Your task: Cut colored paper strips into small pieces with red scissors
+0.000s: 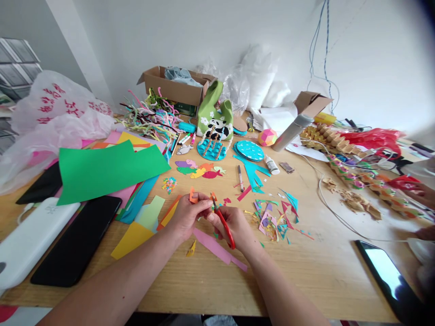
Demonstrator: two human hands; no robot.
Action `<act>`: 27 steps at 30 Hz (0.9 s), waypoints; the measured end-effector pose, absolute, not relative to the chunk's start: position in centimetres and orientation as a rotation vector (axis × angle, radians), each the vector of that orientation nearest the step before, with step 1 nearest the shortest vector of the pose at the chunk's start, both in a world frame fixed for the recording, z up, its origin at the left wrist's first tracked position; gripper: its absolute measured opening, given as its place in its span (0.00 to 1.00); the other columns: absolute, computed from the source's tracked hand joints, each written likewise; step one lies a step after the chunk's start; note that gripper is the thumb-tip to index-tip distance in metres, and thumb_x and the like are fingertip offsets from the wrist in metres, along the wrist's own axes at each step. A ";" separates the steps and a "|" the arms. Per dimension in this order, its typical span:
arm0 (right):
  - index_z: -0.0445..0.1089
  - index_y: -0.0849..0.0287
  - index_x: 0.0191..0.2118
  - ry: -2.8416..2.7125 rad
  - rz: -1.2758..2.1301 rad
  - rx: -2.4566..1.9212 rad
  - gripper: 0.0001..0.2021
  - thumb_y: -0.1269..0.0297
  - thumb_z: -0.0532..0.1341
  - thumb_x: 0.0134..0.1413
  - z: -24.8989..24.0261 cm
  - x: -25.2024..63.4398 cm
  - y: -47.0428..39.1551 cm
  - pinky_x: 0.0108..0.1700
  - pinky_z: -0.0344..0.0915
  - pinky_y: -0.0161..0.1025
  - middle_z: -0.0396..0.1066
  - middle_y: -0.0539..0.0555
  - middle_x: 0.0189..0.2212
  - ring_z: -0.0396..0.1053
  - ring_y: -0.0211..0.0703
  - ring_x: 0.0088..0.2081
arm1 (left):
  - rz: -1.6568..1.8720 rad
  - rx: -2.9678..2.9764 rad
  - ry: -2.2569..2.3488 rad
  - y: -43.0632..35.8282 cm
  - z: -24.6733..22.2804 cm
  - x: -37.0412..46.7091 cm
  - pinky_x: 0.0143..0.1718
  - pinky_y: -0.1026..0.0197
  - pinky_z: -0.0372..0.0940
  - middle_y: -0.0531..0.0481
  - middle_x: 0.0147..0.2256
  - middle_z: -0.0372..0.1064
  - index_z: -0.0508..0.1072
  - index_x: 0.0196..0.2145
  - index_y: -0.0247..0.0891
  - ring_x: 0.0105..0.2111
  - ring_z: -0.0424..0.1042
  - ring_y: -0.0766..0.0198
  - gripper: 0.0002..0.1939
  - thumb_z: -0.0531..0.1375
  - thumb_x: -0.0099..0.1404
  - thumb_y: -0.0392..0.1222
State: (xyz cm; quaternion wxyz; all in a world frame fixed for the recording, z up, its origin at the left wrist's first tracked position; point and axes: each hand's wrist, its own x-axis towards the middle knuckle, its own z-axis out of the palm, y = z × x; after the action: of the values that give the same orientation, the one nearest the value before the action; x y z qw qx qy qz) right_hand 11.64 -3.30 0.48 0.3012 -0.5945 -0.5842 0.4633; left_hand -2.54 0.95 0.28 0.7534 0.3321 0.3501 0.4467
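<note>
My left hand (188, 215) pinches a small piece of orange paper (192, 195) near the table's middle. Just right of it, my right hand (234, 226) grips red-handled scissors (224, 226), their blades pointing up and left beside a bit of orange paper (213, 196) at the left fingertips. Beyond the hands lie colourful paper fish (200, 170) and a small pile of paper bits (169, 184). A pink paper strip (214, 246) lies below the hands, and coloured scraps (272, 219) are scattered to the right.
Green paper (108, 170) tops a stack at left, beside a black phone (78, 240) and a white device (37, 240). Behind stand a green panda bag (215, 115) and a grey bottle (292, 132). Another person's hand (419, 194) shows at right, above a lit phone (385, 274).
</note>
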 end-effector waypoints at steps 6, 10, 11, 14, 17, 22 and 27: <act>0.63 0.61 0.23 -1.594 1.190 -1.578 0.23 0.44 0.63 0.50 0.4 11.8 -3.2 0.18 0.50 0.30 0.63 0.48 0.13 0.61 0.35 0.16 | 0.971 0.730 0.790 1.0 0.3 -2.5 0.23 0.66 0.55 0.55 0.18 0.63 0.70 0.20 0.35 0.20 0.62 0.70 0.06 0.65 0.46 0.37; 0.63 0.62 0.23 -1.596 1.206 -1.569 0.23 0.44 0.63 0.50 0.5 11.8 -3.2 0.17 0.50 0.30 0.62 0.48 0.13 0.61 0.35 0.15 | 0.963 0.727 0.785 1.1 0.3 -2.5 0.23 0.66 0.55 0.55 0.17 0.63 0.70 0.20 0.35 0.20 0.61 0.70 0.06 0.65 0.46 0.37; 0.63 0.61 0.23 -1.586 1.215 -1.571 0.23 0.44 0.63 0.50 0.6 11.8 -3.2 0.17 0.50 0.30 0.62 0.47 0.13 0.61 0.35 0.15 | 0.966 0.725 0.778 1.1 0.2 -2.5 0.23 0.66 0.55 0.55 0.17 0.63 0.70 0.20 0.35 0.20 0.61 0.70 0.06 0.65 0.46 0.37; 0.63 0.61 0.23 -1.556 1.247 -1.572 0.23 0.44 0.63 0.49 0.7 11.8 -3.2 0.16 0.51 0.30 0.62 0.47 0.12 0.62 0.36 0.14 | 0.976 0.720 0.756 1.2 0.0 -2.6 0.23 0.66 0.55 0.55 0.18 0.65 0.70 0.21 0.35 0.20 0.62 0.71 0.06 0.65 0.48 0.37; 0.63 0.61 0.23 -1.550 1.261 -1.561 0.23 0.44 0.64 0.49 0.7 11.8 -3.3 0.16 0.53 0.30 0.62 0.47 0.13 0.63 0.37 0.15 | 0.975 0.723 0.750 1.2 -0.2 -2.7 0.24 0.67 0.56 0.54 0.18 0.66 0.70 0.21 0.34 0.20 0.62 0.71 0.06 0.65 0.48 0.37; 0.64 0.61 0.24 -1.566 1.251 -1.548 0.22 0.45 0.64 0.49 0.5 12.0 -3.2 0.17 0.53 0.29 0.63 0.47 0.13 0.63 0.36 0.15 | 0.977 0.730 0.756 1.2 -0.3 -2.7 0.23 0.67 0.56 0.54 0.18 0.66 0.70 0.21 0.34 0.20 0.62 0.71 0.06 0.65 0.48 0.37; 0.65 0.62 0.25 -1.563 1.263 -1.545 0.22 0.45 0.64 0.49 0.3 12.0 -3.1 0.16 0.54 0.29 0.63 0.47 0.14 0.65 0.37 0.15 | 0.961 0.755 0.758 1.3 -0.2 -2.7 0.22 0.67 0.55 0.55 0.18 0.65 0.70 0.21 0.34 0.20 0.61 0.71 0.06 0.65 0.47 0.37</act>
State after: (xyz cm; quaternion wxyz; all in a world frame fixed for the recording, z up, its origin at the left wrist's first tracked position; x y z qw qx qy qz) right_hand 12.04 -3.13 0.27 0.2988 -0.5816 -0.5886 0.4754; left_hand -2.75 1.30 -0.18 0.7525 0.3457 0.3473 0.4400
